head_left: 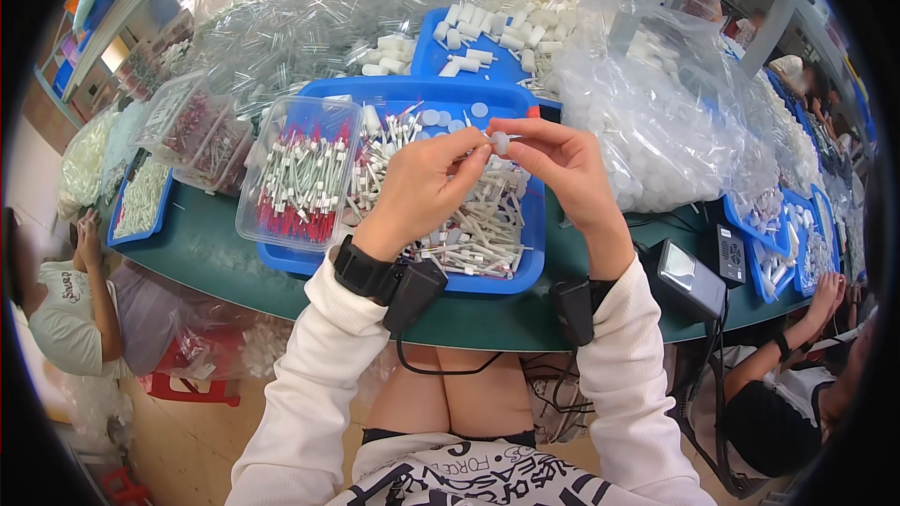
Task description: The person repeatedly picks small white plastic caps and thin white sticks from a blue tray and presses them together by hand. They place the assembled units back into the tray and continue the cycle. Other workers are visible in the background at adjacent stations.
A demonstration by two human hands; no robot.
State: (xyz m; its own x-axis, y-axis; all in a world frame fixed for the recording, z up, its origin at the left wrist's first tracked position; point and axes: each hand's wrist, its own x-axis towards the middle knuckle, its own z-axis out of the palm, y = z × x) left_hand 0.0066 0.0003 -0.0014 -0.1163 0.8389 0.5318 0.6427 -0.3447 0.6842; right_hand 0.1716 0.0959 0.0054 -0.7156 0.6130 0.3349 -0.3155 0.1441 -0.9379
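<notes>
Above the large blue tray (pixel 537 253), my two hands meet fingertip to fingertip. Between the thumb and fingers of my right hand (pixel 572 169) is a small translucent white plastic cap (pixel 501 142). The fingers of my left hand (pixel 422 183) are pinched together right beside the cap; whatever lies between them is too small to make out. Beneath the hands, the tray holds a heap of thin white sticks (pixel 469 253) and several round white discs (pixel 479 110). A clear plastic box (pixel 248 215) of red-and-white slim brushes overlaps the tray's left side.
Behind stands another blue tray (pixel 429 56) with white cylindrical caps (pixel 473 14). Clear tubes (pixel 309 14) pile up at the back left. A clear bag of white caps (pixel 637 141) bulges on the right, near a grey box-shaped device (pixel 692 276). Co-workers sit at both sides.
</notes>
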